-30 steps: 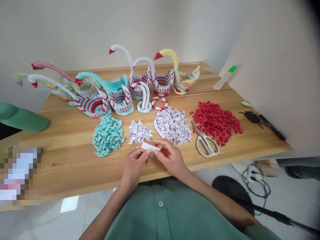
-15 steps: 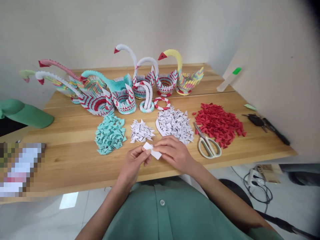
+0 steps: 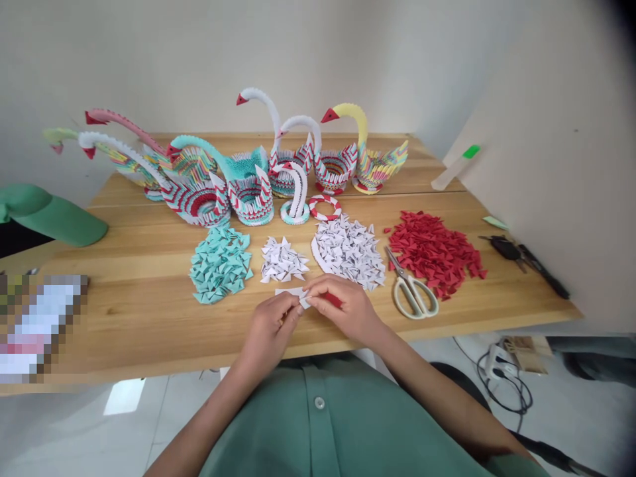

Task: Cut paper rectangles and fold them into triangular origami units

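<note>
Between my two hands is a small piece of white paper (image 3: 305, 302), partly covered by fingers. My left hand (image 3: 271, 328) pinches it from the left, thumb against fingertips. My right hand (image 3: 348, 306) grips it from the right with closed fingertips. A flat white strip (image 3: 288, 291) shows just beyond the fingertips; I cannot tell whether it is part of the same paper. Something red (image 3: 334, 300) shows under my right hand, mostly hidden. Just beyond lie a small pile of white folded paper triangles (image 3: 283, 258) and a larger white pile (image 3: 350, 252).
Scissors (image 3: 415, 295) lie right of my hands, beside red paper triangles (image 3: 432, 248). Turquoise triangles (image 3: 218, 265) are to the left. Several folded-paper swans (image 3: 248, 199) and a red-and-white ring (image 3: 324, 207) stand behind. A green bottle (image 3: 64, 215) is far left; keys (image 3: 507, 248) lie right.
The white paper has turned and less of it shows between my fingers. My fingertips have drawn closer together. The view has shifted slightly.
</note>
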